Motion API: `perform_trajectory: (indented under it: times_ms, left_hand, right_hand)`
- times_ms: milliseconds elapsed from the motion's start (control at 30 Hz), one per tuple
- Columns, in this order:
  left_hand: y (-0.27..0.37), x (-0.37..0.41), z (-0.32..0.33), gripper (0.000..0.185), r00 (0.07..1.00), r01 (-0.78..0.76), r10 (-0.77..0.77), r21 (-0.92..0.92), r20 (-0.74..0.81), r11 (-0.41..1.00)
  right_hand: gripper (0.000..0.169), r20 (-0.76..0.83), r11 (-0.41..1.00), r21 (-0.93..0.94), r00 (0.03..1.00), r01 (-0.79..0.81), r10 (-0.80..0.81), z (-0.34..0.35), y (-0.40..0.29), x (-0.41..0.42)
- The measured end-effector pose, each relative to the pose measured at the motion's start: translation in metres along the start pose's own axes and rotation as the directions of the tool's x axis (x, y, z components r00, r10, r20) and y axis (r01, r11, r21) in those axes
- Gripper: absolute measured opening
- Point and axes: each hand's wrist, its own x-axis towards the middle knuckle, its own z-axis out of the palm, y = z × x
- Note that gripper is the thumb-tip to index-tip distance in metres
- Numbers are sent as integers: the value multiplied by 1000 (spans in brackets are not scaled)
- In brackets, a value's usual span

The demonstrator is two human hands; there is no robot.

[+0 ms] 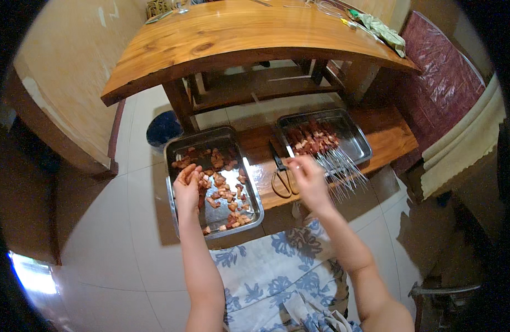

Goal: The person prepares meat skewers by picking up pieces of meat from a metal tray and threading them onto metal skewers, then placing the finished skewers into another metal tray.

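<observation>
My left hand point(187, 187) is over the left side of a metal tray point(255, 222) of raw meat chunks point(226, 194). Its fingers are curled together, and whether they pinch a piece cannot be made out. Slightly blurred, my right hand point(310, 182) hovers above the bench beside a pair of scissors point(281, 182) with looped handles. Its thumb and fingers are drawn close, with no clear sight of anything between them. Behind it, a second metal tray point(354, 139) carries skewered meat point(315, 139). The bare ends of the metal skewers point(342, 170) stick out over its near edge.
Both trays rest on a low wooden bench point(388, 139). Beyond it stands a thick wooden table point(255, 33), with a glass point(182, 6) and a crumpled green bag point(381, 30) on it. A dark blue bucket point(163, 128) is on the tiled floor. Patterned fabric point(275, 274) covers my lap.
</observation>
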Motion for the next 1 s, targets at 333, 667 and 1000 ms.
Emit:
perform_trajectory:
  times_ms: [333, 667, 1000]
  left_hand:
    - [4, -14, 0, 29, 999, -54, 54, 294, 9, 954]
    - [-15, 0, 12, 40, 887, -346, 414, 888, 205, 302]
    - [-1, 34, -6, 39, 919, -73, 370, 861, -138, 502]
  right_hand:
    - [16, 124, 780, 468, 905, -416, 408, 71, 55, -20]
    - [16, 121, 894, 319, 949, -314, 291, 90, 67, -12]
    - [17, 119, 924, 211, 947, -318, 299, 91, 65, -22]
